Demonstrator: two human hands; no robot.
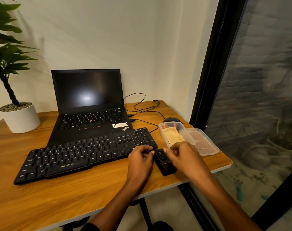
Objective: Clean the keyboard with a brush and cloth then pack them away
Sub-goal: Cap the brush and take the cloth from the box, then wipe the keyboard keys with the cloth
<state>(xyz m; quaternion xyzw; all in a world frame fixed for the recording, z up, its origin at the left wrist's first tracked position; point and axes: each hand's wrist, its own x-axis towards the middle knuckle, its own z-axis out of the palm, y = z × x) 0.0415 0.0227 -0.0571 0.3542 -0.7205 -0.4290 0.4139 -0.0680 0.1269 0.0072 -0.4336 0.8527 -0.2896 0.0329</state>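
Observation:
A black full-size keyboard (pixel 85 154) lies slanted across the wooden table (pixel 62 194), in front of an open laptop. Just off its right end a small black brush case (pixel 165 164) with a slider on top rests on the table. My left hand (pixel 140 157) is curled against the case's left side, thumb tip at its upper edge. My right hand (pixel 183 154) presses fingertips on its upper right side. A folded yellow cloth (pixel 172 135) sits inside a clear plastic box (pixel 163 130) right behind my right hand.
The box's clear lid (pixel 203 142) lies to its right near the table edge. A black laptop (pixel 90 114), a wired mouse (pixel 172 120) with trailing cables, and a potted plant (pixel 20 117) at the left stand further back. A dark glass panel is on the right.

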